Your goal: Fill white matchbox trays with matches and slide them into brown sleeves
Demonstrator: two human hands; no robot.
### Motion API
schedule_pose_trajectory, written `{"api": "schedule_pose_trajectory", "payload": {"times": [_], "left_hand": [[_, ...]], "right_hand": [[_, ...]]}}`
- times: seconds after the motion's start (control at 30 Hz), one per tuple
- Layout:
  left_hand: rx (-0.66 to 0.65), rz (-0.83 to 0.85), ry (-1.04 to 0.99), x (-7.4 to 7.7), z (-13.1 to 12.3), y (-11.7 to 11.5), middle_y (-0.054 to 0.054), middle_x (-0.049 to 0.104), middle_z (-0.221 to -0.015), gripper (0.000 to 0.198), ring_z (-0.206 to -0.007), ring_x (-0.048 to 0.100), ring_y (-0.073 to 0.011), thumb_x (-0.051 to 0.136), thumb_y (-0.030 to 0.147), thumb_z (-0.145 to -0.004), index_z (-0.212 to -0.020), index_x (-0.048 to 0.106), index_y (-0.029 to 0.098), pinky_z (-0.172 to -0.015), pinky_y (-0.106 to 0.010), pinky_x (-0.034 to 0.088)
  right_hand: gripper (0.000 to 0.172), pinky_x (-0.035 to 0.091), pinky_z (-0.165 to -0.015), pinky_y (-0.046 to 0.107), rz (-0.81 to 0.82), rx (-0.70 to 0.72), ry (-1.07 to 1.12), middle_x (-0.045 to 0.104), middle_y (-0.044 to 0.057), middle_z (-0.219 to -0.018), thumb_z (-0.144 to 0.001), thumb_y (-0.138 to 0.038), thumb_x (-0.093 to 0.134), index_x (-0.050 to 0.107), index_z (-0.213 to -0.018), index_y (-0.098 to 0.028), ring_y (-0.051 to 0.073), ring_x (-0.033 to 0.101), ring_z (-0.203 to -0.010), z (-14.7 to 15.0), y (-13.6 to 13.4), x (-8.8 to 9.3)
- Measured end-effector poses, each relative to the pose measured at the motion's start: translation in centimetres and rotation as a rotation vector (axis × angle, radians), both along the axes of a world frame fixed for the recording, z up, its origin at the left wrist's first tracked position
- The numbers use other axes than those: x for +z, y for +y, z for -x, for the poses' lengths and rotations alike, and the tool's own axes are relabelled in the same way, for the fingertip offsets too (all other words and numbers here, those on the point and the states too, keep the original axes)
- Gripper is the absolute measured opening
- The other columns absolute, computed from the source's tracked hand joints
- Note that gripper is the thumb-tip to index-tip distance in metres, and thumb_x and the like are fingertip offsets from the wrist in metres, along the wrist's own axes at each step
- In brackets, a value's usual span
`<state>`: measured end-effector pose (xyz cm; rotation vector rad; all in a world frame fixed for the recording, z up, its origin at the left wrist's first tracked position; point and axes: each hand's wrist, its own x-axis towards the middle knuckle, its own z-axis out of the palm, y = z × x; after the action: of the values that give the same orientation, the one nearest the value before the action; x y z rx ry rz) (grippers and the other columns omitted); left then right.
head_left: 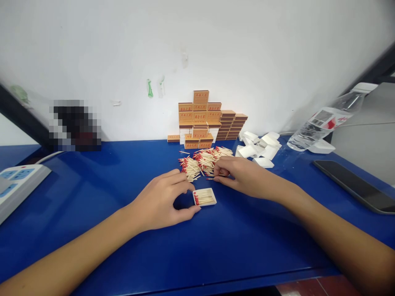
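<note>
A small white matchbox tray [214, 200] lies on the blue table, partly filled with red-headed matches [202, 198]. My left hand [168, 197] grips the tray's left end between thumb and fingers. Beyond it spreads a heap of loose matches [206, 158], their heads mostly toward the left. At the heap's near right edge, my right hand [239, 172] has its fingers curled and its thumb low, closed on a match [210, 179] whose red head pokes out to the left. How many matches those fingers hold is partly hidden.
Orange matchbox sleeves [200, 116] stand stacked against the wall, with several white empty trays [257, 144] to their right. A tilted plastic bottle [327, 119] and a dark phone [354, 185] are at the right. A power strip [23, 185] sits at the left.
</note>
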<state>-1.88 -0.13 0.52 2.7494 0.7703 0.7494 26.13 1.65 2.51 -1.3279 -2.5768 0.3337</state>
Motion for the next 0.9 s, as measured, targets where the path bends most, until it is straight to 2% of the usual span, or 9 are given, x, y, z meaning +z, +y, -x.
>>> {"api": "schedule_pose_trajectory", "payload": {"times": [0.2, 0.37, 0.6, 0.9], "left_hand": [[0.004, -0.002, 0.016, 0.2, 0.0, 0.0, -0.004, 0.068, -0.087, 0.022, -0.084, 0.059, -0.0212, 0.075, 0.037, -0.092, -0.102, 0.073, 0.018, -0.074, -0.036, 0.050], [0.011, -0.002, 0.027, 0.2, 0.0, 0.1, -0.003, 0.067, -0.085, 0.022, -0.083, 0.058, -0.0209, 0.075, 0.037, -0.092, -0.102, 0.073, 0.017, -0.073, -0.035, 0.049], [0.015, -0.005, 0.035, 0.3, 0.1, 0.1, -0.003, 0.067, -0.085, 0.022, -0.083, 0.059, -0.0212, 0.076, 0.038, -0.092, -0.100, 0.073, 0.018, -0.073, -0.035, 0.049], [0.018, -0.005, 0.039, 0.2, 0.0, 0.1, -0.003, 0.067, -0.085, 0.022, -0.083, 0.059, -0.0216, 0.075, 0.038, -0.092, -0.100, 0.072, 0.019, -0.073, -0.035, 0.049]], "right_hand": [[0.017, 0.038, -0.068, 0.031, -0.041, -0.022, 0.012, 0.065, 0.004, -0.085, -0.103, -0.028, 0.059, 0.059, -0.088, -0.020, 0.018, 0.055, -0.076, 0.1, 0.3, -0.8], [0.019, 0.039, -0.068, 0.031, -0.008, -0.024, 0.005, 0.065, 0.004, -0.085, -0.105, -0.031, 0.056, 0.059, -0.090, -0.021, 0.019, 0.055, -0.075, 0.1, 0.5, -1.0], [0.021, 0.043, -0.076, 0.034, 0.070, -0.006, -0.005, 0.067, 0.008, -0.095, -0.107, -0.032, 0.048, 0.055, -0.090, -0.021, 0.021, 0.058, -0.084, 0.1, 0.0, -0.3], [0.021, 0.043, -0.076, 0.034, 0.101, 0.014, -0.004, 0.066, 0.007, -0.095, -0.107, -0.032, 0.050, 0.053, -0.088, -0.022, 0.021, 0.059, -0.084, 0.3, -0.2, 0.2]]}}
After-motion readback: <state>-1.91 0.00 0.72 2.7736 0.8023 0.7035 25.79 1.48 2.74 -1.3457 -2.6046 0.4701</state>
